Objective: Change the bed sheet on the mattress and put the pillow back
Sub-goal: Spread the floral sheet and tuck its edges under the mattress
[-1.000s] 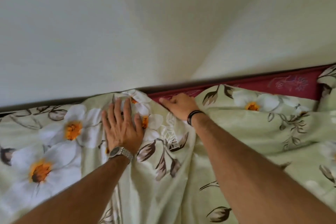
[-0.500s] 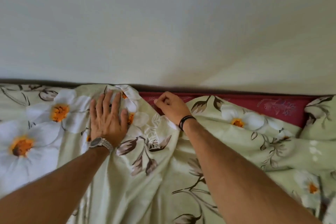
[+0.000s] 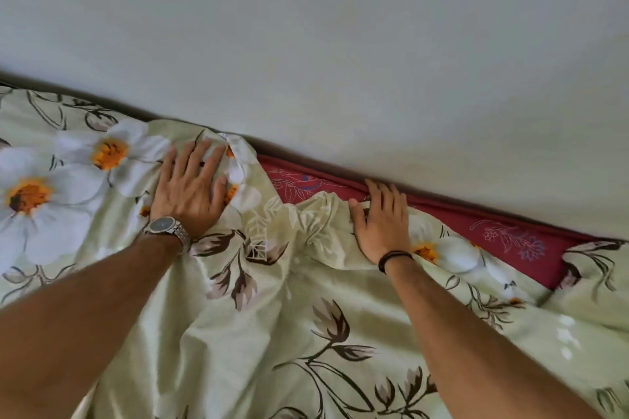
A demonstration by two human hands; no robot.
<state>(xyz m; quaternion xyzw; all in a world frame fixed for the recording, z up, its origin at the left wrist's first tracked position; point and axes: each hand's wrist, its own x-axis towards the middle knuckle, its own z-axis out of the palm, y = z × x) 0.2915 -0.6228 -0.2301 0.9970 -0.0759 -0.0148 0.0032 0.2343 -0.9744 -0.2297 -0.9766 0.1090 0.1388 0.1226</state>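
Observation:
A pale green bed sheet (image 3: 258, 316) with white flowers and brown buds lies rumpled over a dark red patterned mattress (image 3: 503, 235). My left hand (image 3: 190, 187) presses flat on the sheet near the wall, fingers spread. My right hand (image 3: 383, 218) lies flat on the sheet's edge by the wall, fingers straight, thumb against a bunched fold. Red mattress shows between and to the right of my hands. No pillow is in view.
A plain white wall (image 3: 340, 44) runs right along the mattress's far edge, leaving only a narrow dark gap. More crumpled sheet (image 3: 592, 269) lies at the far right.
My right hand has moved right along the wall edge and opened from a curled grip to flat. My left hand stays pressed on the sheet. The view has tilted.

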